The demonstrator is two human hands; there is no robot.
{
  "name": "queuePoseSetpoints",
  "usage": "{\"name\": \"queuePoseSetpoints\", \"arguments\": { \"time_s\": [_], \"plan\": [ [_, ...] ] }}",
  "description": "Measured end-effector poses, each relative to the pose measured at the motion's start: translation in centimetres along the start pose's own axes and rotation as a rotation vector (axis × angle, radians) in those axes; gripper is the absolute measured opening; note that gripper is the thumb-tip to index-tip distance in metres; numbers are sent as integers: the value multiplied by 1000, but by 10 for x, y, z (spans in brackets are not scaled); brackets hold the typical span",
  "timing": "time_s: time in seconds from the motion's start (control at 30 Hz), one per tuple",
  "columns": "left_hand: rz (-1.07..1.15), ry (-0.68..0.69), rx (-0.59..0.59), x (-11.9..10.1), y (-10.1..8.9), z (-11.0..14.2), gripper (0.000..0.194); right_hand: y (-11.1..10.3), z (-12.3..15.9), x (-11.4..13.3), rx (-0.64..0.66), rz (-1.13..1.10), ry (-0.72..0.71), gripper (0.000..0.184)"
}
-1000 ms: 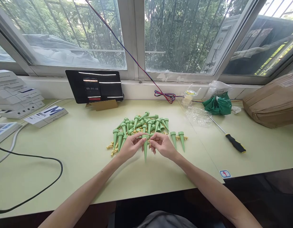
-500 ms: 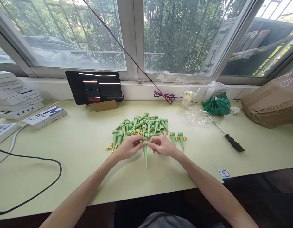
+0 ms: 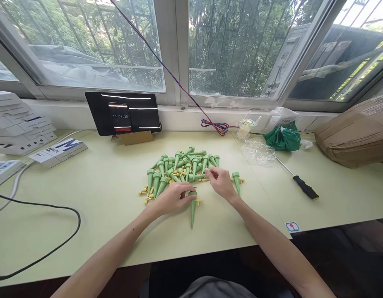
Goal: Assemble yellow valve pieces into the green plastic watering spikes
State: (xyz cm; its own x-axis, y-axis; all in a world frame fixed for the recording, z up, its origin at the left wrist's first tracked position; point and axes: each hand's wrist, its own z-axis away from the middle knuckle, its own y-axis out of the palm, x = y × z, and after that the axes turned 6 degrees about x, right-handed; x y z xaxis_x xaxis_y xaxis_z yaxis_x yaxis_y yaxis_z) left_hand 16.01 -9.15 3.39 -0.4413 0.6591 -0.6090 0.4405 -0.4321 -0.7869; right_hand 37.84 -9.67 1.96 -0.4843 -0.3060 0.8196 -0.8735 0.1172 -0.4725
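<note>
My left hand (image 3: 176, 198) is closed, thumb and fingers pinching the capped top of a green plant watering spike (image 3: 192, 215), which points down toward the table's front edge. A small yellow valve (image 3: 198, 202) shows just right of this spike. My right hand (image 3: 221, 182) is raised beside the right part of the pile of green watering spikes (image 3: 195, 165), its fingers bent and pressed together. Whatever lies between those fingertips is hidden or too small to name. Several yellow valves (image 3: 143, 192) lie in and around the pile.
A single green spike (image 3: 236, 182) lies right of my right hand. Farther right are a screwdriver (image 3: 303, 186), a green plastic bag (image 3: 283, 137) and a brown wrapped package (image 3: 352, 132). A tablet (image 3: 95, 116) stands at the back. White boxes (image 3: 20, 120) and a black cable (image 3: 76, 219) occupy the left.
My right hand has left the held spike and moved up and right toward the pile. My left hand has lowered slightly with the spike. One spike at the right is no longer visible.
</note>
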Motion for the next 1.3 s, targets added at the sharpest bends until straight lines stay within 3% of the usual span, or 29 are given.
{"name": "queuePoseSetpoints", "arguments": {
  "time_s": [0.2,0.4,0.7,0.87,1.3],
  "plan": [
    [-60,-43,41,1,1,0,24,4,2,2,24,43,-33,46],
    [-46,-31,1,3,-2,-1,24,4,3,3,41,69,-35,37],
    [-94,-25,-268,10,-10,-1,21,7,4,-6,141,296,5,10],
    [-111,-44,-395,11,-12,-4,21,8,5,-3,217,440,42,17],
    [-81,-36,-359,11,-9,-4,20,14,7,-5,298,499,-49,16]
  ]
}}
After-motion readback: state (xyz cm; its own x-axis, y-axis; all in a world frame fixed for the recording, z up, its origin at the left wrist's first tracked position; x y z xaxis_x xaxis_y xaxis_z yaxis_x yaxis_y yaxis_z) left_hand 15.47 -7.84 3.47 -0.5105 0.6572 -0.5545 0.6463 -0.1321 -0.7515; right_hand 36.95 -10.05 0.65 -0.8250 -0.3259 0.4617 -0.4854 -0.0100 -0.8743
